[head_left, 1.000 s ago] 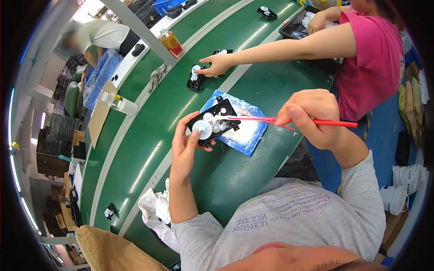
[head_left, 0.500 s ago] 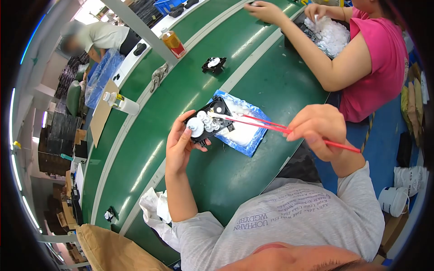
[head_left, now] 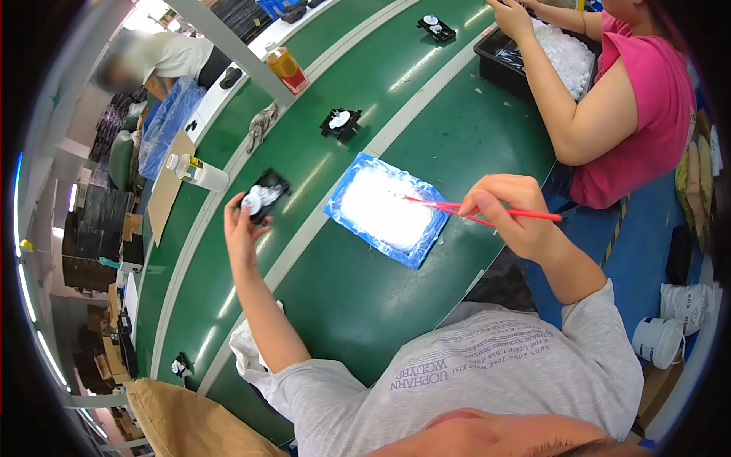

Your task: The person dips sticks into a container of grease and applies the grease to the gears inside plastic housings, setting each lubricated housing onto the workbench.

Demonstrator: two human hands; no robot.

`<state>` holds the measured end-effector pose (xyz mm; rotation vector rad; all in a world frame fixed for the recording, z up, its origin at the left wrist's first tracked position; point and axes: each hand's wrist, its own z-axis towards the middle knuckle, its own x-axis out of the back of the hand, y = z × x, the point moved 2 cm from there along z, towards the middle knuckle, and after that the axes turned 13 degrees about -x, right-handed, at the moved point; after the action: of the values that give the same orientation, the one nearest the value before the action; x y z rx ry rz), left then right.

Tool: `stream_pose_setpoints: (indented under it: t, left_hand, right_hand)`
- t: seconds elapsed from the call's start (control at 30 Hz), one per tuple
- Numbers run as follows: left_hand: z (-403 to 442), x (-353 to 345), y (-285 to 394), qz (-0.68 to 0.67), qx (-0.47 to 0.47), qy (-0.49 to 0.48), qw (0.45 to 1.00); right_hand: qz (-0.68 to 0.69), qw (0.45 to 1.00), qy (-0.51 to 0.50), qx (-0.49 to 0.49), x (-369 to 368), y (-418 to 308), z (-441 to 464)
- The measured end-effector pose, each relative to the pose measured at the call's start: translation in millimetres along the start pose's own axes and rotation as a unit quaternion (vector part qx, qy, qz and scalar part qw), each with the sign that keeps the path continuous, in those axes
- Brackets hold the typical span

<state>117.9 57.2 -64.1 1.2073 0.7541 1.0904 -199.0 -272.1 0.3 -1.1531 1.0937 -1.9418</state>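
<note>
My left hand (head_left: 242,238) is closed on the near end of a black gear housing (head_left: 276,185) with white gears, somewhat blurred, above the green conveyor belt. In my right hand (head_left: 509,213) I grip red chopsticks (head_left: 449,206). Their tips reach over a tray lined with blue plastic film (head_left: 352,177). White grease-like stuff (head_left: 384,209) fills that tray, glaring bright. Whether the tips touch it, I cannot tell.
More gear housings lie on the belt: one (head_left: 340,122) beyond the tray, another (head_left: 436,29) farther off and one (head_left: 181,364) at lower left. A co-worker in pink (head_left: 647,91) sits by a black bin (head_left: 491,57) of white parts. A white bottle (head_left: 199,174) stands left.
My left hand has carried the gear housing left, away from the tray. The chopstick tips have left the gears and are over the white stuff. The belt's housings have shifted; another shows at the top.
</note>
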Motion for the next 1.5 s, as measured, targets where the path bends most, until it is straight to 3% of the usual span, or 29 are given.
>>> stream_pose_setpoints:
  t: [0.1,0.2,0.3,0.33,0.37,0.43,0.5,0.57,0.63,0.77,0.83,1.03,1.3,1.4,1.5]
  left_hand:
    - [17.7,78.5,-56.3,0.060,0.060,0.030,0.996]
    - [13.0,106.6,-75.4,0.073,0.122,0.010,0.990]
    - [8.9,111.1,-58.6,0.187,0.199,0.037,0.961]
    - [18.7,119.3,-58.1,0.395,0.175,0.031,0.901]
    - [27.4,118.2,-57.3,0.510,0.093,0.031,0.854]
    - [46.7,106.3,-50.7,0.705,-0.075,0.027,0.704]
    - [72.1,60.7,-48.7,0.535,-0.045,-0.072,0.840]
    - [63.7,-28.8,-31.3,0.238,0.066,-0.111,0.963]
    - [68.1,-86.0,-48.9,0.128,0.196,-0.143,0.962]
    - [80.7,-138.5,-90.8,-0.019,0.247,-0.054,0.967]
    - [82.2,-137.1,-98.6,-0.088,0.210,-0.015,0.974]
    - [66.4,-82.0,-74.0,-0.126,0.037,0.057,0.990]
    - [-4.9,-56.9,19.5,-0.139,-0.041,-0.024,0.989]
    - [-27.2,-76.4,35.4,-0.160,-0.054,-0.036,0.985]
    - [-46.7,-96.7,56.5,-0.085,-0.050,-0.060,0.993]
  right_hand:
    - [-0.022,0.999,-0.019,-0.039,-12.8,5.8,9.4]
    - [0.163,0.969,-0.063,-0.174,-28.5,24.3,18.4]
    - [0.260,0.946,0.002,-0.194,-21.8,48.4,23.3]
    - [0.265,0.944,0.015,-0.195,-17.9,53.5,21.5]
    - [0.271,0.943,0.027,-0.189,-14.5,57.1,18.7]
    - [0.283,0.941,0.052,-0.177,-8.0,63.2,10.6]
    - [0.275,0.951,0.037,-0.137,-1.4,66.9,2.5]
    - [0.245,0.963,0.030,-0.109,1.8,64.2,-6.9]
    - [0.263,0.956,-0.014,-0.126,2.7,57.8,-17.4]
    - [0.194,0.972,-0.058,-0.118,4.9,49.5,-32.1]
    - [0.126,0.988,-0.056,-0.071,4.6,49.1,-35.8]
    - [0.234,0.969,-0.036,-0.066,3.0,70.8,-38.7]
    - [0.373,0.914,0.009,-0.158,-9.3,70.3,-31.5]
    - [0.388,0.910,0.031,-0.140,-4.5,67.3,-29.1]
    - [0.362,0.926,0.018,-0.106,-3.1,52.3,-21.1]
